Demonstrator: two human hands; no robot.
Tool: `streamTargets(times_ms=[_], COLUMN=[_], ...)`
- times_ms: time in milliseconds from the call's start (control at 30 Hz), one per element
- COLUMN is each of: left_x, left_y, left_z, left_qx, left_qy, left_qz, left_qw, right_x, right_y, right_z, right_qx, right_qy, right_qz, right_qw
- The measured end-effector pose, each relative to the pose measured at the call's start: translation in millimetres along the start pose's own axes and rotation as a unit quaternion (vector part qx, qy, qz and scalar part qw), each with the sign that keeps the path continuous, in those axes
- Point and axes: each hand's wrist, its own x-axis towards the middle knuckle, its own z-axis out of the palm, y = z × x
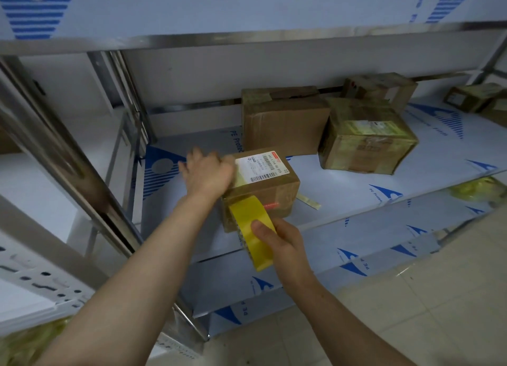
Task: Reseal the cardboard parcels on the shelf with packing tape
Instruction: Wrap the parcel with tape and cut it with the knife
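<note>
Small parcel [264,185]: brown cardboard, boxy, white barcode label [262,168] on top, glossy old tape on sides.
Tape roll [251,228]: yellow, smooth, shiny.
Shelf [384,184]: steel, under white film with blue print. Three bigger worn parcels [282,124] behind.
Loose tape scrap [310,201] lies to right of small parcel. Pale tiled floor [411,297] below.
Small parcel at shelf front edge.
Left hand [208,173]: palm down on parcel's top left edge, blurred; clasp cannot tell.
Right hand [284,246]: thumb and curled fingers grip roll, roll touching parcel's front face.
</note>
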Motion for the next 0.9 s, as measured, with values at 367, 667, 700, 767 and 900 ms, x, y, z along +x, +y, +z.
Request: streamTargets(times_ms=[367, 667, 700, 767, 900], left_x=[41.4, 26.7, 25.2, 20.7, 14.9], left_y=[13.3, -13.1, -16.7, -22.4, -21.7], left_z=[-1.7, 26.3, 29.9, 34.0, 37.8], left_qx=[0.032, -0.554, -0.552, -0.522, -0.432], left_qy=[-0.030, 0.048, 0.045, -0.007, 0.011], left_qz=[0.008, -0.167, -0.153, -0.129, -0.087], left_qw=[0.999, 0.815, 0.818, 0.843, 0.898], right_x=[6.7, 11.5, 12.2, 13.0, 14.1], right_y=[14.2, 23.5, 22.5, 20.0, 19.3], right_z=[-7.5, -7.3, -7.9, -9.6, -8.5], right_qx=[0.009, 0.027, 0.030, 0.035, 0.038], right_qy=[-0.029, -0.039, -0.041, -0.043, -0.050], right_qz=[-0.030, -0.054, -0.056, -0.056, -0.059], right_qw=[0.999, 0.997, 0.997, 0.997, 0.996])
